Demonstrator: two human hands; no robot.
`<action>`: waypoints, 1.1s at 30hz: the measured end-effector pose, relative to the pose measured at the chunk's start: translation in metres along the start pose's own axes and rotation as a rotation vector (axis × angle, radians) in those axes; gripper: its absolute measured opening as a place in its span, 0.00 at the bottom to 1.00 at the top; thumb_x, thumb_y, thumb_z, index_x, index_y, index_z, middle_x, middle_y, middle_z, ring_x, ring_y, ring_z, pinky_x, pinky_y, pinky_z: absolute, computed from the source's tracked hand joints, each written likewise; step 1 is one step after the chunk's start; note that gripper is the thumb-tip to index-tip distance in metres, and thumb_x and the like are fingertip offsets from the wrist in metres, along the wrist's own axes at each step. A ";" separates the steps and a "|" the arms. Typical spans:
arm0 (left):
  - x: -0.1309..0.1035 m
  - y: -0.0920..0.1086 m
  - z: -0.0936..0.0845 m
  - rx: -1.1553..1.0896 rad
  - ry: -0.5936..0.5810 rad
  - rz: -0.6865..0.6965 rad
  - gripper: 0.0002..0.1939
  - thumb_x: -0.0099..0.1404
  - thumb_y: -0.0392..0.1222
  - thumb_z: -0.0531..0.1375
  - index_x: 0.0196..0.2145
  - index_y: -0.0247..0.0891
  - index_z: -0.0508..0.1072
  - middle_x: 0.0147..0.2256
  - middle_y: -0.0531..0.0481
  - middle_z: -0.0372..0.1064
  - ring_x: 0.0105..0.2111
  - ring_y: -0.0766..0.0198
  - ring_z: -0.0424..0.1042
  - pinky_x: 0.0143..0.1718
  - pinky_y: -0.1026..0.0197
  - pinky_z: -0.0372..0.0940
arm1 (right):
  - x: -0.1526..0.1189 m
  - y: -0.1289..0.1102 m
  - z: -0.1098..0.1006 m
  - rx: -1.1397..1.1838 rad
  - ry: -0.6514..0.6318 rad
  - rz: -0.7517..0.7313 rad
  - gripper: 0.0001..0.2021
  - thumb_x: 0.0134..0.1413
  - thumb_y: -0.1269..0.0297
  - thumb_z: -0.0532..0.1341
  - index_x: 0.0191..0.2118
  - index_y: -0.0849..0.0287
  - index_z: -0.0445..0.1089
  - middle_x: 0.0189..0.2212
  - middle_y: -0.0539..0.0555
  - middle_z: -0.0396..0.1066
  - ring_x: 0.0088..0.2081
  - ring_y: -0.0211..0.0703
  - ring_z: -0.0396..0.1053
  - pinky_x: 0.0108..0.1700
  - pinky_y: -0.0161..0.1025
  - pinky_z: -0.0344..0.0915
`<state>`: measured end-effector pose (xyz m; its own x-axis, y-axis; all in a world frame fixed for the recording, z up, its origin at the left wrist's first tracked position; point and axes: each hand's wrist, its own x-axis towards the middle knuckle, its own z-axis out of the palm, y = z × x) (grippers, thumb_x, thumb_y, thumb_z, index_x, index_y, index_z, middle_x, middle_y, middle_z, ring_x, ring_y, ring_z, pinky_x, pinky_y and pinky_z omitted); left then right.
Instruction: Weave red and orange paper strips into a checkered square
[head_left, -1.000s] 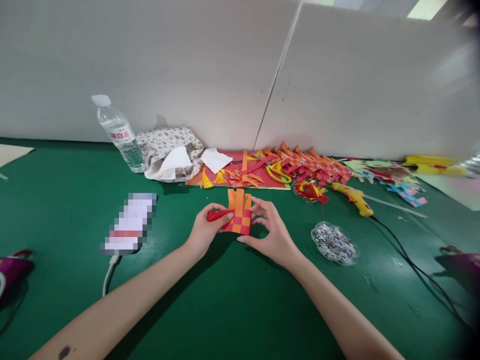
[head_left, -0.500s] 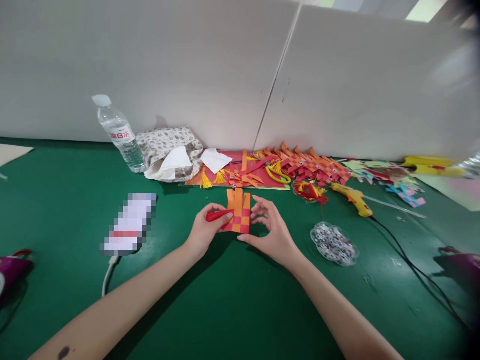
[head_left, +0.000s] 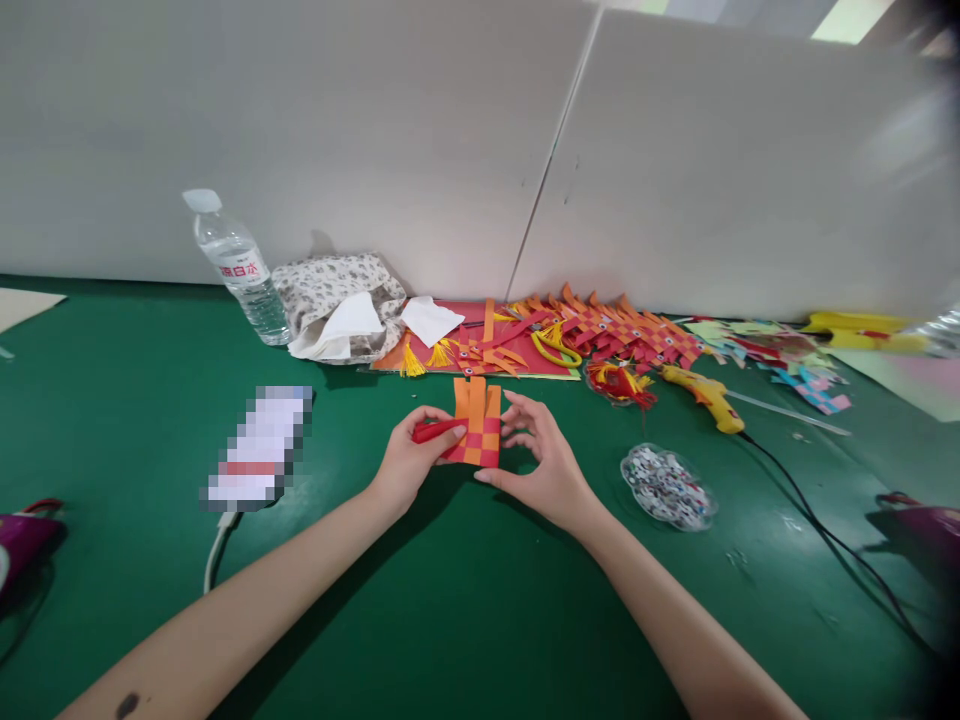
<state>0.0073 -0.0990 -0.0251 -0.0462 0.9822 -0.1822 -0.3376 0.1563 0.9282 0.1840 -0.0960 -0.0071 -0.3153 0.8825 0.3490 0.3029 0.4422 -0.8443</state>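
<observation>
A small red and orange woven paper piece (head_left: 482, 440) is held above the green table, its orange strips pointing away from me. My left hand (head_left: 415, 455) grips its left side, thumb on top, where red strips stick out to the left. At the right edge of the weave, my right hand (head_left: 538, 455) has its thumb and fingers apart, with the fingertips beside the paper; whether they touch it is unclear. Behind both hands, a red sheet (head_left: 450, 310) carries loose woven strips and yellow tassels (head_left: 411, 361).
Finished woven pieces (head_left: 637, 330) lie by the wall. On the right are a yellow glue gun (head_left: 709, 397) with its cable and a dish of googly eyes (head_left: 667, 487). A phone (head_left: 259, 445), bottle (head_left: 244, 270) and tissue pouch (head_left: 337, 275) are on the left.
</observation>
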 end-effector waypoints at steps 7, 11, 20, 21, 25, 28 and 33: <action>-0.001 0.000 0.000 0.001 0.003 -0.006 0.16 0.47 0.42 0.69 0.30 0.37 0.67 0.27 0.56 0.67 0.25 0.71 0.69 0.24 0.71 0.67 | 0.000 -0.002 -0.001 -0.015 -0.011 -0.021 0.41 0.38 0.67 0.70 0.58 0.47 0.51 0.44 0.55 0.59 0.45 0.47 0.63 0.41 0.44 0.69; -0.001 0.001 0.001 -0.003 0.006 -0.008 0.17 0.46 0.42 0.69 0.30 0.37 0.67 0.26 0.56 0.68 0.25 0.71 0.70 0.24 0.72 0.67 | 0.000 -0.002 -0.001 -0.009 -0.011 -0.022 0.40 0.39 0.67 0.70 0.58 0.47 0.51 0.44 0.55 0.59 0.45 0.47 0.63 0.41 0.44 0.69; -0.001 0.003 0.002 -0.003 0.011 -0.013 0.17 0.46 0.42 0.69 0.30 0.36 0.67 0.26 0.56 0.68 0.25 0.71 0.70 0.24 0.71 0.67 | 0.000 -0.001 0.000 0.005 -0.001 -0.018 0.40 0.39 0.67 0.70 0.58 0.48 0.52 0.43 0.54 0.60 0.45 0.46 0.64 0.42 0.43 0.69; -0.001 0.003 0.002 -0.005 0.013 -0.015 0.17 0.46 0.42 0.69 0.30 0.36 0.67 0.26 0.56 0.68 0.25 0.71 0.70 0.24 0.71 0.67 | 0.000 -0.001 0.000 0.001 -0.002 -0.019 0.40 0.39 0.67 0.70 0.58 0.48 0.52 0.43 0.54 0.60 0.44 0.46 0.64 0.42 0.44 0.69; -0.001 0.003 0.002 -0.017 0.014 -0.022 0.18 0.45 0.42 0.69 0.30 0.36 0.66 0.26 0.56 0.68 0.26 0.71 0.70 0.24 0.72 0.66 | 0.000 -0.001 -0.001 -0.020 0.004 -0.025 0.39 0.39 0.66 0.70 0.58 0.49 0.53 0.43 0.54 0.61 0.44 0.46 0.65 0.42 0.44 0.69; -0.002 0.003 0.001 -0.022 0.008 -0.024 0.17 0.46 0.43 0.69 0.30 0.37 0.66 0.27 0.56 0.67 0.27 0.70 0.71 0.24 0.71 0.66 | 0.000 -0.001 0.000 -0.023 0.009 -0.026 0.38 0.39 0.65 0.70 0.57 0.48 0.53 0.42 0.54 0.61 0.43 0.47 0.65 0.42 0.45 0.69; -0.002 0.003 0.001 -0.013 0.007 -0.024 0.18 0.46 0.44 0.69 0.30 0.37 0.66 0.27 0.56 0.68 0.28 0.68 0.71 0.26 0.69 0.67 | 0.000 -0.001 0.000 -0.021 0.008 -0.032 0.38 0.40 0.65 0.70 0.57 0.48 0.53 0.42 0.54 0.61 0.43 0.47 0.65 0.42 0.46 0.70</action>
<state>0.0074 -0.1004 -0.0214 -0.0444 0.9775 -0.2064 -0.3510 0.1781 0.9193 0.1841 -0.0963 -0.0064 -0.3182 0.8689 0.3792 0.3111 0.4735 -0.8240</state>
